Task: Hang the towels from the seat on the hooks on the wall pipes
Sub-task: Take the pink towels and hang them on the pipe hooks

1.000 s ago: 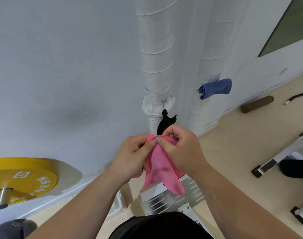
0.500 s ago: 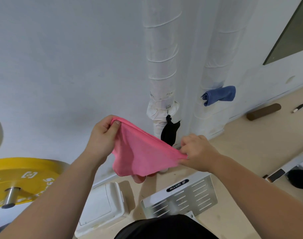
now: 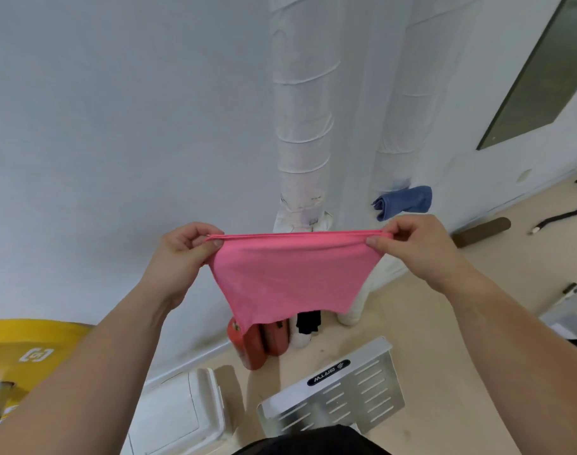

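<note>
Pink towel (image 3: 290, 277): spread wide in the air between both hands, in front of the pipes; top edge taut and level, lower part sagging.
Left hand (image 3: 178, 257): fingers (image 3: 211, 249) curled, pinching the towel's top left corner.
Right hand (image 3: 418, 247): fingers (image 3: 375, 240) pinching the top right corner.
Left pipe (image 3: 301, 126): white-wrapped, upright on the wall, straight behind the towel.
Right pipe (image 3: 402, 110): beside it; a folded blue towel (image 3: 403, 203) hangs on it, near the right hand.
Black cloth (image 3: 308, 321): lower end shows under the pink towel, at the left pipe.
Floor (image 3: 444, 339): red extinguishers (image 3: 257, 343), white box (image 3: 178, 412), slotted metal plate (image 3: 339, 399).
Far left: yellow weight plate (image 3: 24, 353).
</note>
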Action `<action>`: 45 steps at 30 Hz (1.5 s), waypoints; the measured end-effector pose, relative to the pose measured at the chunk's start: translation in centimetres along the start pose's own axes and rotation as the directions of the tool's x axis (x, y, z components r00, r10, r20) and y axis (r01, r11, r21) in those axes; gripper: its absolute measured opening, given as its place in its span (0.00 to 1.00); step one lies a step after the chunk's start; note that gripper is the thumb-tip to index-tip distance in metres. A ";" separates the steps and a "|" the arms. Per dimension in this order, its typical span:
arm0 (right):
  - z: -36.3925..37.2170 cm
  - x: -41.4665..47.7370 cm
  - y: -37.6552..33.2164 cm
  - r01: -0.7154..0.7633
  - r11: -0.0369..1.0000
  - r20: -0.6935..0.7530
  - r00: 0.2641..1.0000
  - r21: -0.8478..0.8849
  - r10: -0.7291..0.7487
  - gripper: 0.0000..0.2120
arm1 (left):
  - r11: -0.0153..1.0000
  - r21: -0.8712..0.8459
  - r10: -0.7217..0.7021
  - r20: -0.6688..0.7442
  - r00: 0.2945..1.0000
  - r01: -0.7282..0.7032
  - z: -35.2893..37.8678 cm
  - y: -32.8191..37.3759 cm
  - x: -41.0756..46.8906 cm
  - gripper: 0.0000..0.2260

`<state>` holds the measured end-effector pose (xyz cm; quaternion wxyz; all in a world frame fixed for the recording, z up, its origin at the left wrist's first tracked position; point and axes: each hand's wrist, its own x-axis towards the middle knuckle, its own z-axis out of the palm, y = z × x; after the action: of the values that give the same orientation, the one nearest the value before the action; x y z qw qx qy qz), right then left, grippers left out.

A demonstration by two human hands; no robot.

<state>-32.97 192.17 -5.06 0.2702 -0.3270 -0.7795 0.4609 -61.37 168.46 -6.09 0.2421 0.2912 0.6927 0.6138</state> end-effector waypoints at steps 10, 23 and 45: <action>-0.7 0.1 -1.0 -0.047 0.914 -0.117 0.988 0.402 0.102 0.14 | 0.992 -0.116 -0.025 0.107 0.994 0.038 1.4 2.2 1.5 0.09; 3.6 -2.7 2.3 -0.334 0.807 -0.262 0.825 0.488 0.500 0.08 | 0.944 -0.184 -0.288 -0.066 0.955 0.272 4.6 -0.6 -1.2 0.14; 8.8 -5.9 -3.3 0.117 0.977 -0.022 0.993 0.178 -0.115 0.11 | 0.995 0.076 -0.070 0.087 0.994 0.063 11.5 1.6 -6.7 0.10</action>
<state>-36.42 181.79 -6.62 0.3297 -0.2580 -0.7511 0.5105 -48.48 172.04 -6.10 0.2825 0.3040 0.7124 0.5659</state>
